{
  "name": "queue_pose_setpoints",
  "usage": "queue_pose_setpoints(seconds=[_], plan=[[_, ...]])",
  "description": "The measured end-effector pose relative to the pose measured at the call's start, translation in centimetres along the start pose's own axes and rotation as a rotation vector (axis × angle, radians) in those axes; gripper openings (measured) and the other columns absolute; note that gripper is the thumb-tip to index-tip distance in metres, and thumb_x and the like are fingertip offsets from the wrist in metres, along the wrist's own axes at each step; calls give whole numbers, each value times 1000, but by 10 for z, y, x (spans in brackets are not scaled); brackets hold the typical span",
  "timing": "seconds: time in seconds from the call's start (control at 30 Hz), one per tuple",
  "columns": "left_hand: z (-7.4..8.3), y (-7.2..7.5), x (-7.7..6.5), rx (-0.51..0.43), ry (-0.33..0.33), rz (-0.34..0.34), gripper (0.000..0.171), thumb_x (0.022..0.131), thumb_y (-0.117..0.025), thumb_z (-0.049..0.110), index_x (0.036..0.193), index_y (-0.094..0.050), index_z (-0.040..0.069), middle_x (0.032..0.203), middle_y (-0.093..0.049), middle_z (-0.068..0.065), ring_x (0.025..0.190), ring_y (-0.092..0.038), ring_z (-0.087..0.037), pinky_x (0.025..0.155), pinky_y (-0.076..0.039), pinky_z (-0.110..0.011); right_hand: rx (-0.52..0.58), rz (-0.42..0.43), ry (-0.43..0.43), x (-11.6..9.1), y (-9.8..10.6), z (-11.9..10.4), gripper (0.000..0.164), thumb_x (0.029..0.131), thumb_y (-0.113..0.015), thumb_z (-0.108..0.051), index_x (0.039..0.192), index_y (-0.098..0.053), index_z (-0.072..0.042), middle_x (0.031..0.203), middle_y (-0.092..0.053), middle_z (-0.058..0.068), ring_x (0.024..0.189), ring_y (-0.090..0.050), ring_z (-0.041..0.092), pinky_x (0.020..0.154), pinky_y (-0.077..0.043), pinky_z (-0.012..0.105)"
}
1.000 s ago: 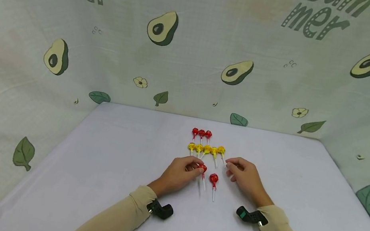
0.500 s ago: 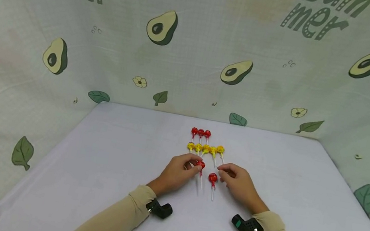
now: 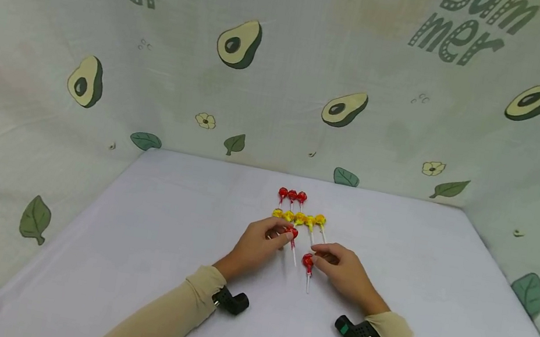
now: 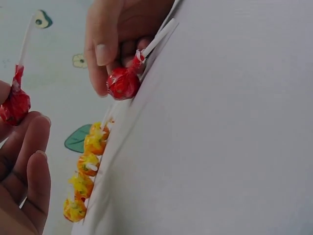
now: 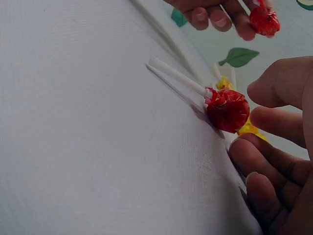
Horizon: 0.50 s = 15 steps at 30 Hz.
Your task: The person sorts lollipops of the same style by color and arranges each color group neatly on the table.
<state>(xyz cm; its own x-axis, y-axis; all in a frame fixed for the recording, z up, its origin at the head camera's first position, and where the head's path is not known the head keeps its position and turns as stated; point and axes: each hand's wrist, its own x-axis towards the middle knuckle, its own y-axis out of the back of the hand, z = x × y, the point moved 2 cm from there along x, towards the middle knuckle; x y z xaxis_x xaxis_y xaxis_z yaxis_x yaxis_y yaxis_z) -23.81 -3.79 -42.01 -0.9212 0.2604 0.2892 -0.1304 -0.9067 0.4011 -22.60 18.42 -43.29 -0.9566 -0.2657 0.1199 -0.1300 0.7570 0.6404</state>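
Observation:
My left hand (image 3: pixel 256 244) pinches a red-wrapped lollipop (image 4: pixel 15 105) by its head, the white stick hanging toward me in the head view. Just in front of my right hand (image 3: pixel 347 273), another red lollipop (image 5: pixel 227 111) lies on the white table with its stick pointing toward me. The right thumb and fingers are spread loosely at its head, the tips right beside the wrapper in the right wrist view. Beyond both hands runs a row of several yellow lollipops (image 3: pixel 300 218); the left hand partly covers their sticks.
Three red lollipops (image 3: pixel 292 195) lie in a row behind the yellow ones. A white cloth covers the table (image 3: pixel 179 207). A pale curtain (image 3: pixel 288 53) printed with avocados and leaves hangs around its back and sides.
The right hand has come left and nearer, from the rightmost yellow lollipop to the red one on the table. The left hand has moved slightly away from me with its lollipop.

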Motion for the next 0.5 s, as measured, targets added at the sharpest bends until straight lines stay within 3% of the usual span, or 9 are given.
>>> queue_pose_setpoints(seconds=[0.27, 0.5], plan=[[16, 14, 27, 2, -74, 36, 33, 88, -61, 39, 115, -62, 19, 88, -62, 6, 71, -61, -11, 62, -50, -29, 2, 13, -20, -1, -5, 3, 21, 83, -69, -26, 104, -67, -21, 87, -61, -6, 80, -54, 14, 69, -45, 29], [17, 23, 57, -7, 15, -21, 35, 88, -61, 41, 114, -62, 19, 91, -63, 6, 80, -61, -16, 69, -52, -34, -13, 18, 17, -3, -6, 3, 20, 83, -70, -24, 102, -67, -22, 86, -60, -8, 78, -55, 11, 68, -46, 27]])
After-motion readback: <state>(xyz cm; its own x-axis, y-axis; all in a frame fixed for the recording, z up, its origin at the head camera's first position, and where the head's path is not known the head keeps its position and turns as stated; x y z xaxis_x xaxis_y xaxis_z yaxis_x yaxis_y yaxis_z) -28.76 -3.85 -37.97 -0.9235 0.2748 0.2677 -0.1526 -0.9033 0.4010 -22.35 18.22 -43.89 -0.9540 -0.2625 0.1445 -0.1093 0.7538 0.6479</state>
